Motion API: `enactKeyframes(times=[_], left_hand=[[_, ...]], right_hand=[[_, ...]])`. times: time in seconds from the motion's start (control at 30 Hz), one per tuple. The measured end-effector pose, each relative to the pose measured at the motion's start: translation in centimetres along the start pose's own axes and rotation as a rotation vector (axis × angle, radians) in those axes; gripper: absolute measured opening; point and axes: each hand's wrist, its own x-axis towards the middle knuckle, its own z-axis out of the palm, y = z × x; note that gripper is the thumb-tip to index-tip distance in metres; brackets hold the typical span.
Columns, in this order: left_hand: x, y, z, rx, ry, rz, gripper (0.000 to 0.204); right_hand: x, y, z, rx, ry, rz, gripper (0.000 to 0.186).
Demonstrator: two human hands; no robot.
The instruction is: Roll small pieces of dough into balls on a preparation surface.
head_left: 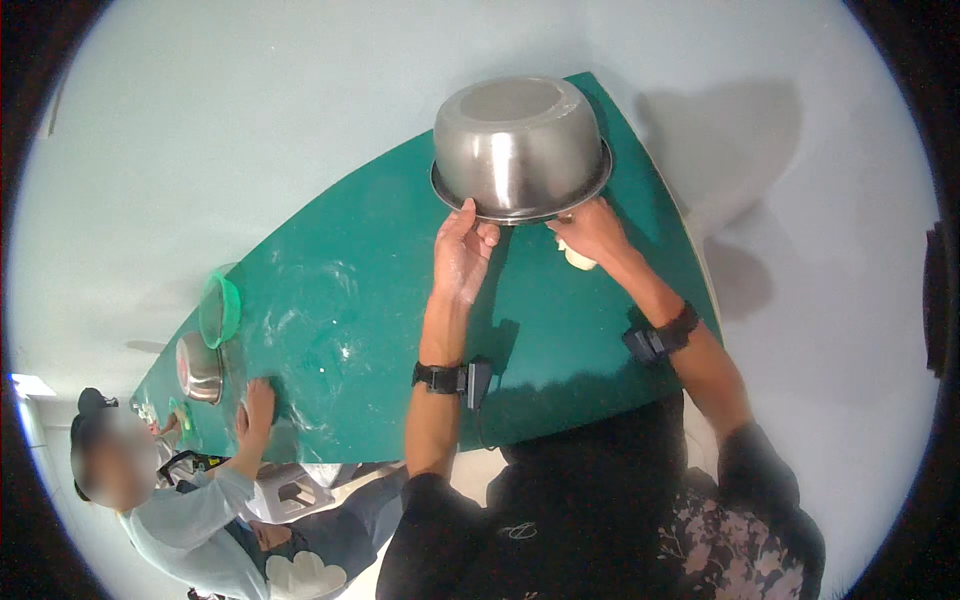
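Note:
A large stainless steel basin (510, 160) is upside down, its base facing up, near the far end of the green table. My left hand (463, 262) is closed on the near rim, with the thumb on the outside and fingers curled below it. Close beside the rim, my right hand (596, 237) is closed round a pale yellowish lump of dough (577, 259), part of which shows under the palm. Whether the right fingertips also touch the rim, I cannot tell. What lies beneath the basin is hidden.
White powder smears mark the green table (390, 290). At left stand a green plastic basket (220, 312) and a smaller metal bowl (199, 368). A co-worker (190, 520) sits there, one hand on the table. The wall runs along the far and right sides.

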Motion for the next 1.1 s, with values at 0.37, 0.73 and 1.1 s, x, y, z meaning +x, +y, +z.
enactKeyframes(times=[0.37, 0.73, 1.1], left_hand=[[0.4, -3.2, -0.2, 0.163, 0.100, -0.040, 0.017], [-2.2, -4.0, -1.3, 0.387, 0.206, -0.058, 0.022], [-3.1, -3.8, 0.2, 0.698, 0.195, -0.170, 0.033]], right_hand=[[-9.9, 0.0, -4.9, 0.708, 0.034, 0.113, 0.045], [-15.9, 0.9, -4.4, 0.529, 0.230, 0.184, 0.055], [-19.9, 1.1, -5.3, 0.089, 0.225, -0.334, 0.024]])
